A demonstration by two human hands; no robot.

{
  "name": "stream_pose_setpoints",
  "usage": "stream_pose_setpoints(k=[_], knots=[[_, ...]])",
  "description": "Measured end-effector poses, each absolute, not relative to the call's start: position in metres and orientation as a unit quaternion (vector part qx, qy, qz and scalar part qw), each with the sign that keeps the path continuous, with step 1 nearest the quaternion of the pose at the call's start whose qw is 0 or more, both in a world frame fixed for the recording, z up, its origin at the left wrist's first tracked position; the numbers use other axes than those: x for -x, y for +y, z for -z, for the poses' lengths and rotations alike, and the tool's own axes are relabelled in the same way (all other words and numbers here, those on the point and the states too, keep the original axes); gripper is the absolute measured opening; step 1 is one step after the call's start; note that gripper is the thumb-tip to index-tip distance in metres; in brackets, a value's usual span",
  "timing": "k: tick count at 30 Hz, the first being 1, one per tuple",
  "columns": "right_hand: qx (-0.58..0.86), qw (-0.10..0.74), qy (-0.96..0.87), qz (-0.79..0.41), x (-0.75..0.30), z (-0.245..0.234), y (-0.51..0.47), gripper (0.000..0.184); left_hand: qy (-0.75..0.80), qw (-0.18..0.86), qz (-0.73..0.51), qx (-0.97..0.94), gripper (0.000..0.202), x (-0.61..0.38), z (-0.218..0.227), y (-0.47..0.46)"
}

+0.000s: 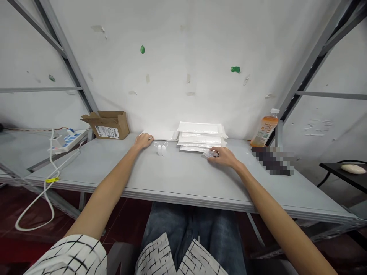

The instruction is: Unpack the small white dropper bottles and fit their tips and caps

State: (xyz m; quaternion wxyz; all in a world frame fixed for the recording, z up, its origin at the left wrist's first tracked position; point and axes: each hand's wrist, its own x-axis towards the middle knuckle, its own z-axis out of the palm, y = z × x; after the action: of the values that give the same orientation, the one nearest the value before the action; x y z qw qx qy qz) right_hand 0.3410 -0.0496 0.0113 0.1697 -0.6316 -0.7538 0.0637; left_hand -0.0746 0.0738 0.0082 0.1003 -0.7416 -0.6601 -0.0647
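Note:
My left hand (pixel 143 140) rests on the grey table (pixel 183 179) near the back wall, fingers curled, touching the edge of a flat white sheet (pixel 160 135). Two small white bottles (pixel 161 148) stand just right of it. My right hand (pixel 222 156) lies at the foot of a stack of white flat packets (pixel 200 135), fingers closed on a small clear wrapped item (pixel 210 153).
An open cardboard box (pixel 107 125) stands at the back left. A white power strip (pixel 67 139) with a trailing cable lies on the neighbouring table. An orange drink bottle (pixel 263 130) stands at the back right, beside a dark blurred object (pixel 272 160).

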Motion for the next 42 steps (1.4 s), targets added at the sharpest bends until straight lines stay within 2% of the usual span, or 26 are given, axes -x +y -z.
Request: stream_pose_setpoints(k=[6,10,15,19,21,24,28,32,37,42], knots=[[0.626,0.173,-0.758,-0.057,-0.342,-0.010,-0.050,0.044,-0.659,0.101,0.085,0.741,0.051,0.071,0.005,0.067],[0.620,0.180,-0.761,-0.059,-0.344,-0.010,-0.051,0.045,-0.671,0.080,0.176,0.716,0.051,0.075,0.002,0.060],[0.614,0.203,-0.761,-0.055,-0.343,-0.010,-0.050,0.051,-0.629,0.098,0.341,0.692,0.042,0.062,-0.031,0.043],[0.610,0.204,-0.763,-0.056,-0.337,-0.013,-0.052,0.042,-0.519,0.155,0.425,0.725,0.035,0.019,-0.065,0.008],[0.603,0.200,-0.769,-0.064,-0.334,-0.015,-0.055,0.031,-0.461,0.164,0.411,0.769,0.032,-0.012,-0.073,-0.014],[0.582,0.228,-0.775,-0.093,-0.330,-0.018,-0.058,0.030,-0.378,0.125,0.323,0.859,0.029,-0.057,-0.068,-0.042],[0.539,0.280,-0.777,-0.166,-0.329,-0.020,-0.058,0.038,-0.337,0.054,0.213,0.915,0.035,-0.099,-0.046,-0.054],[0.525,0.289,-0.778,-0.188,-0.331,-0.018,-0.057,0.044,-0.350,-0.015,0.162,0.923,0.045,-0.116,-0.032,-0.042],[0.511,0.301,-0.775,-0.217,-0.330,-0.020,-0.061,0.045,-0.349,-0.031,0.157,0.923,0.030,-0.121,-0.023,-0.030],[0.545,0.317,-0.757,-0.174,-0.330,-0.022,-0.060,0.062,-0.329,-0.027,0.137,0.934,0.030,-0.127,-0.013,-0.035]])
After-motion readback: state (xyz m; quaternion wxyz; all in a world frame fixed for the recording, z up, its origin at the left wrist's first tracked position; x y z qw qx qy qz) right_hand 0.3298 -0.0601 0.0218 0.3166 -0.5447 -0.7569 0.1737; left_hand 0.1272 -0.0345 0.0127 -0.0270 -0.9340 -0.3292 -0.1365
